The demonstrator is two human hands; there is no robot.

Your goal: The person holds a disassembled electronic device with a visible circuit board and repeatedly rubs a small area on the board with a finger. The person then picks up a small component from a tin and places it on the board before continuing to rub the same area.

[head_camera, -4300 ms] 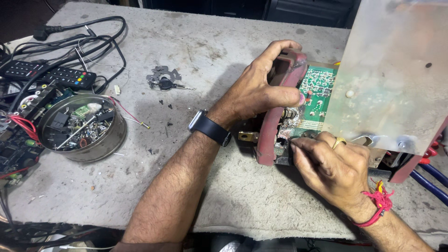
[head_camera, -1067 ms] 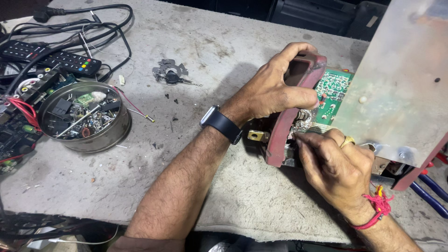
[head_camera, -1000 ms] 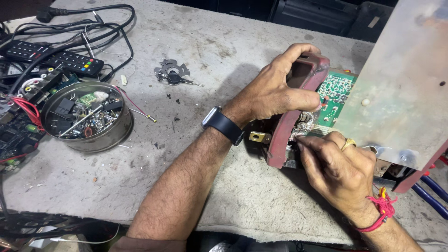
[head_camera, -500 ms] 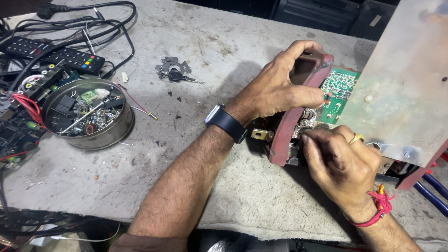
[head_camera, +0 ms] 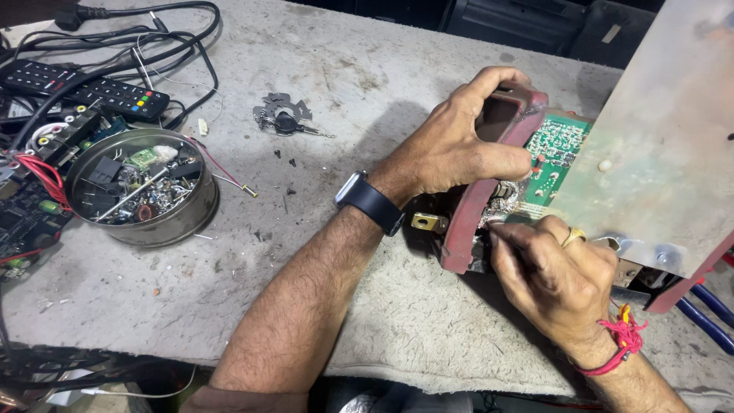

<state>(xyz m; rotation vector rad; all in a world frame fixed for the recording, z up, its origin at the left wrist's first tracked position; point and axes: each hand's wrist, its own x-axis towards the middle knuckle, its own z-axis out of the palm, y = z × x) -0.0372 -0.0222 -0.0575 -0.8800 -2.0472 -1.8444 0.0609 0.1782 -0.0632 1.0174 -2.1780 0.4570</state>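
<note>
My left hand (head_camera: 459, 141) grips the red end panel (head_camera: 489, 183) of an opened electrical device standing on its side on the grey bench. A green circuit board (head_camera: 558, 153) shows inside, under a tilted metal cover plate (head_camera: 657, 145). My right hand (head_camera: 554, 279) has its fingers pinched together at the lower edge of the board, by the panel; whatever it pinches is too small to make out. A dark watch sits on my left wrist, a red thread band on my right wrist.
A round metal tin (head_camera: 141, 191) of loose parts stands at the left, beside circuit boards with red wires (head_camera: 34, 180). Two remote controls (head_camera: 84, 88) and black cables (head_camera: 153, 38) lie at the far left. A bunch of keys (head_camera: 283, 122) lies mid-bench. Blue-handled pliers (head_camera: 707, 310) show at the right.
The view has shifted slightly. My right hand's fingers have crept up closer to the board's lower edge; my left hand keeps its grip on the red panel.
</note>
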